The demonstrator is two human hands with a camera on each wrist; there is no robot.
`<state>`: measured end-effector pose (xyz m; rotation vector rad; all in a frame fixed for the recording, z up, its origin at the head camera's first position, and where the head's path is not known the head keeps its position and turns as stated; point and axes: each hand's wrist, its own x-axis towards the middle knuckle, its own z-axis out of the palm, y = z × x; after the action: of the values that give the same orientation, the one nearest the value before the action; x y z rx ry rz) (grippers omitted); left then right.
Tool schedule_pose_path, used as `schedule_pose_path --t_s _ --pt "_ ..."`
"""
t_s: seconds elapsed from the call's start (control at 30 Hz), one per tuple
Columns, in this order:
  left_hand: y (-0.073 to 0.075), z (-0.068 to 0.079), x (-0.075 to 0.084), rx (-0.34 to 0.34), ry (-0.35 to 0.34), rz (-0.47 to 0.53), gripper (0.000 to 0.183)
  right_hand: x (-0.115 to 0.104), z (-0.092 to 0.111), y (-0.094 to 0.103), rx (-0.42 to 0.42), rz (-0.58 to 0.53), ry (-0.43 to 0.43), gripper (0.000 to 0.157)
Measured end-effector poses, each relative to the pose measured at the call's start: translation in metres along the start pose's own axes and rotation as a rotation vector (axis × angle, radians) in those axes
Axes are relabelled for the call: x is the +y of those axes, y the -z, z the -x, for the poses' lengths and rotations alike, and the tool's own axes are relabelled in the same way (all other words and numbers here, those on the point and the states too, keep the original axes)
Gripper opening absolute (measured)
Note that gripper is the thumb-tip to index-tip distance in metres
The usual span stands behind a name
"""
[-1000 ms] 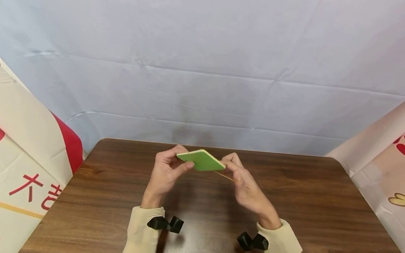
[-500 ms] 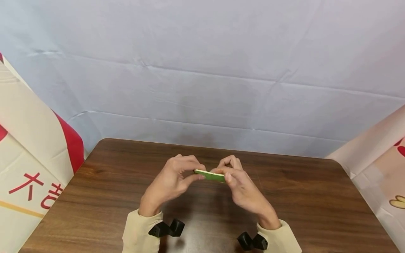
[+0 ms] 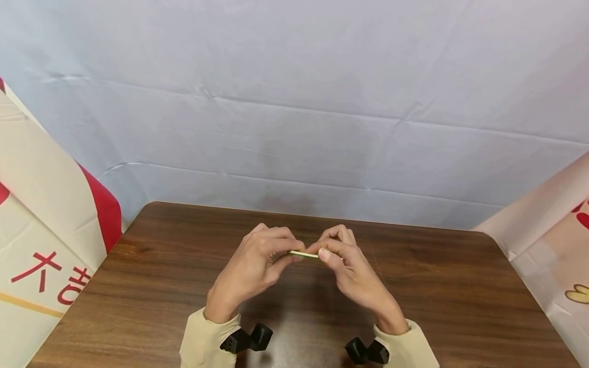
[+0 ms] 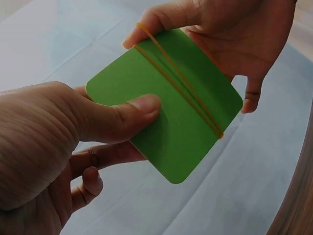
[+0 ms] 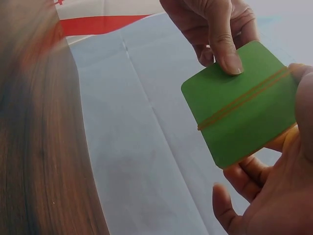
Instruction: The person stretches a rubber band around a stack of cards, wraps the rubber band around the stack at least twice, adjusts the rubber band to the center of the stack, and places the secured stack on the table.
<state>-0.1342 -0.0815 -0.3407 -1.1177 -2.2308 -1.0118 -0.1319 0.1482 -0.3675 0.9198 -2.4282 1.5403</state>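
Both hands hold a thin green square card pad (image 3: 306, 254) with rounded corners, seen nearly edge-on in the head view. My left hand (image 3: 259, 263) pinches one end, its thumb flat on the green face and fingers behind. Across that face runs a doubled orange rubber band (image 4: 178, 85). My right hand (image 3: 352, 268) is at the opposite end, where its thumb and fingers pinch a loop of the band at the pad's edge. In the right wrist view the band's two strands lie close together over the green face (image 5: 220, 98).
The hands are above a dark wood table (image 3: 161, 266) with a rounded far edge. Behind it hangs a pale grey-blue cloth (image 3: 294, 102). Printed cloth panels stand at the left (image 3: 50, 230) and right (image 3: 552, 255). Black wrist cameras sit on both sleeves.
The pad has tipped from showing its green face to nearly edge-on in the head view. The left hand has moved right and slightly down; the band's stretched strand no longer shows there.
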Motion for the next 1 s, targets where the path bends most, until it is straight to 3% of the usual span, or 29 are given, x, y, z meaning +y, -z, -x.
schedule_pose_path --t_s 0.23,0.43,0.6,0.83,1.0 --pt "0.000 0.001 -0.001 0.005 0.048 -0.051 0.017 -0.001 0.002 0.008 0.100 -0.001 -0.032 0.019" --pt "-0.001 0.002 -0.002 -0.024 0.152 0.005 0.018 -0.002 0.001 0.015 0.142 -0.015 -0.015 0.017" --pt "-0.002 0.003 -0.006 -0.039 0.260 0.149 0.015 -0.004 -0.001 0.016 0.131 0.067 0.003 0.038" --pt "-0.003 0.004 -0.014 -0.037 0.468 0.381 0.014 -0.002 0.000 0.015 0.079 0.299 0.057 0.079" --pt "-0.004 0.004 -0.018 -0.029 0.539 0.512 0.030 0.003 0.001 0.012 0.055 0.445 0.095 0.097"
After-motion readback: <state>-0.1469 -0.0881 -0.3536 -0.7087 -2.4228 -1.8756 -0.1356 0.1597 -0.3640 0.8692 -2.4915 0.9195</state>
